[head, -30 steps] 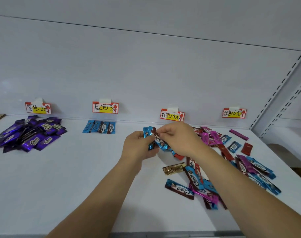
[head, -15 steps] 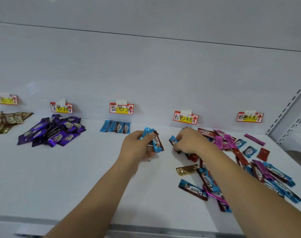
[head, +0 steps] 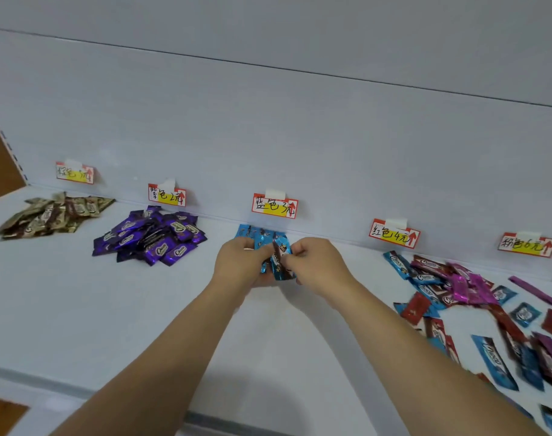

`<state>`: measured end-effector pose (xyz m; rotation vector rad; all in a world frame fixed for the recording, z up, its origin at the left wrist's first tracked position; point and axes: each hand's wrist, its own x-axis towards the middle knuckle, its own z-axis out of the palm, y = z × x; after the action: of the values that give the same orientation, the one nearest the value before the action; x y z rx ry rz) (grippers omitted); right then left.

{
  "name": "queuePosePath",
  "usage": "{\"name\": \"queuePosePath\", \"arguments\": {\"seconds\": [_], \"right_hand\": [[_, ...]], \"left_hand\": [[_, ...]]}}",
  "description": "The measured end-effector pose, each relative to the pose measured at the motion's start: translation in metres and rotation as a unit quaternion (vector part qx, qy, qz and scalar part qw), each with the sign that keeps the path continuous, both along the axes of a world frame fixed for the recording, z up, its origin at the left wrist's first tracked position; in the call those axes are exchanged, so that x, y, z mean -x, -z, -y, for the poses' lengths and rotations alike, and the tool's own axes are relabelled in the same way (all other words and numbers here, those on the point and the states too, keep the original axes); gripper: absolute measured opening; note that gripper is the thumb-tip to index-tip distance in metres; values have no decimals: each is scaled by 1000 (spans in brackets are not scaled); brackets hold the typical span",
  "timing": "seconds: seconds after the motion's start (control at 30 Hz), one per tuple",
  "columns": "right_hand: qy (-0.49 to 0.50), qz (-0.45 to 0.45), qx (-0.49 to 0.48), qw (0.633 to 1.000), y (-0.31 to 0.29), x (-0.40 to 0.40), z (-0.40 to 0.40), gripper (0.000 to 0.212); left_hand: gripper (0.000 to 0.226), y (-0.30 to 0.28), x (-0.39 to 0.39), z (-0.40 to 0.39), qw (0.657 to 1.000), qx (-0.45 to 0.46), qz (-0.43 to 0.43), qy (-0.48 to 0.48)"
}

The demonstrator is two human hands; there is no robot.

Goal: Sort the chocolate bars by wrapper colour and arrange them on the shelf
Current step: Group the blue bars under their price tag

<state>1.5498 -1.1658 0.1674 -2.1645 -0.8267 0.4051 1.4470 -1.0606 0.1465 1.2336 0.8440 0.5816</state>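
Both hands meet in front of the blue price label (head: 275,206). My left hand (head: 241,262) and my right hand (head: 315,267) pinch a small bunch of blue-wrapped bars (head: 279,256) between them. Just behind the hands, a short row of blue bars (head: 252,231) lies against the back wall. A mixed pile of blue, red, pink and purple bars (head: 466,297) is spread over the right of the white shelf (head: 111,309). Sorted purple bars (head: 152,240) and gold-brown bars (head: 54,214) lie at the left.
Price labels for brown (head: 75,173), purple (head: 167,195), red (head: 394,234) and pink (head: 527,244) line the back wall. The shelf's front edge (head: 79,391) runs below my forearms. A perforated upright (head: 4,143) stands at the far left.
Both hands moved left from the mixed pile to the blue label. My right hand, which was picking at the pile, now joins the left on the blue bars. My view turned left.
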Motion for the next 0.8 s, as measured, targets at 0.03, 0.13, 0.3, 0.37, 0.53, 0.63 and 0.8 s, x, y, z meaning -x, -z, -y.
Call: {"name": "queuePosePath", "arguments": {"seconds": [0.03, 0.13, 0.3, 0.37, 0.53, 0.63, 0.8], "right_hand": [[7, 3, -5, 1000, 3, -2, -10, 7], [43, 19, -30, 998, 8, -15, -35, 15], [30, 100, -23, 994, 20, -31, -55, 32], [-7, 195, 34, 980, 30, -31, -53, 28], [-83, 306, 112, 942, 52, -31, -46, 31], [-94, 311, 156, 933, 53, -24, -40, 54], [-104, 299, 229, 920, 34, -14, -21, 67]], "left_hand": [[12, -1, -2, -9, 1000, -7, -9, 5], [16, -7, -9, -37, 998, -34, -45, 26], [26, -3, -19, -73, 929, -300, -216, 9], [32, 1, -18, -79, 895, -361, -261, 7], [35, 15, -13, -81, 842, -462, -278, -4], [32, 20, -10, -76, 782, -530, -326, 24], [33, 12, -3, -61, 736, -560, -374, 65]]}}
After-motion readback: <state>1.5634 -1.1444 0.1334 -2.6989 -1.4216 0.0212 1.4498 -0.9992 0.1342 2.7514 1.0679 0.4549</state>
